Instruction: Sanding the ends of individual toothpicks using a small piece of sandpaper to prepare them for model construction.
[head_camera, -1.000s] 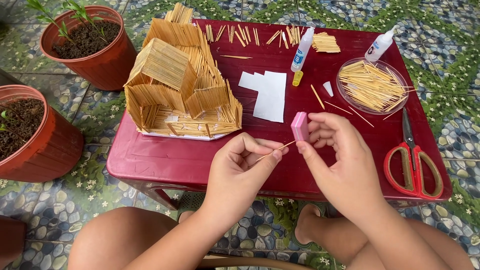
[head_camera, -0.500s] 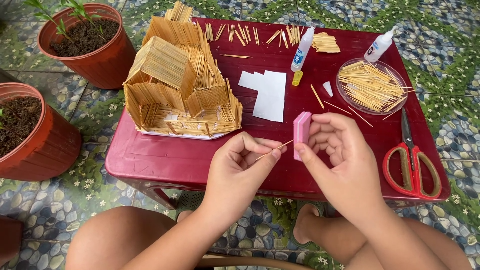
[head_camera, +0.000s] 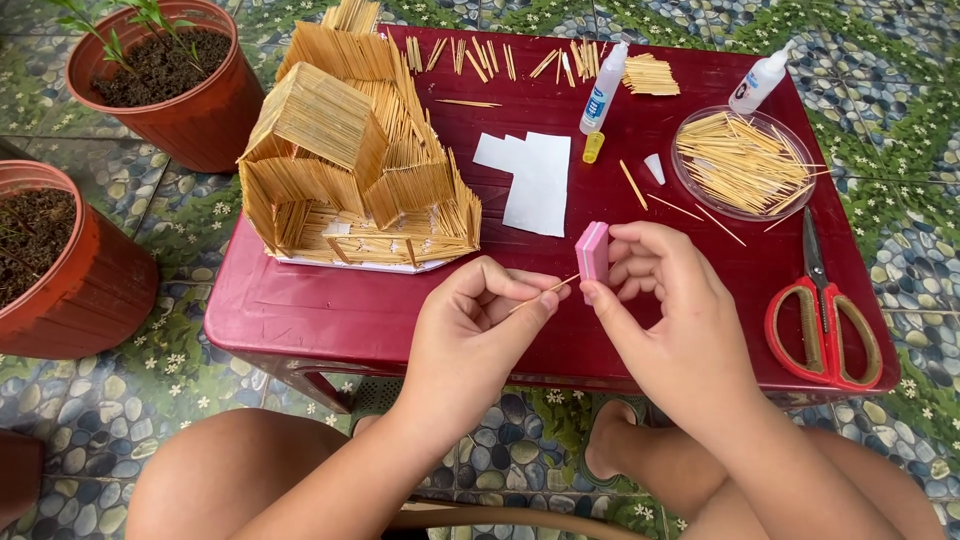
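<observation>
The toothpick (head_camera: 542, 292) is pinched between thumb and fingertips of the left hand (head_camera: 470, 335), its tip pressed against the face of a small pink sanding block (head_camera: 592, 250) that the right hand (head_camera: 672, 305) grips by its edges, both held just above the near edge of the red table (head_camera: 330, 310). If you're sanding a stick this thin, I'd say keep the pinch close to the tip so it doesn't bow or snap, and hold the block steady. Just past the left hand sits the toothpick house (head_camera: 350, 160), with white paper pieces (head_camera: 530, 180) beyond the block. Off to the right of the right hand lie red-handled scissors (head_camera: 822, 305), and further out a clear dish of toothpicks (head_camera: 742, 162) and two glue bottles (head_camera: 603, 90).
</observation>
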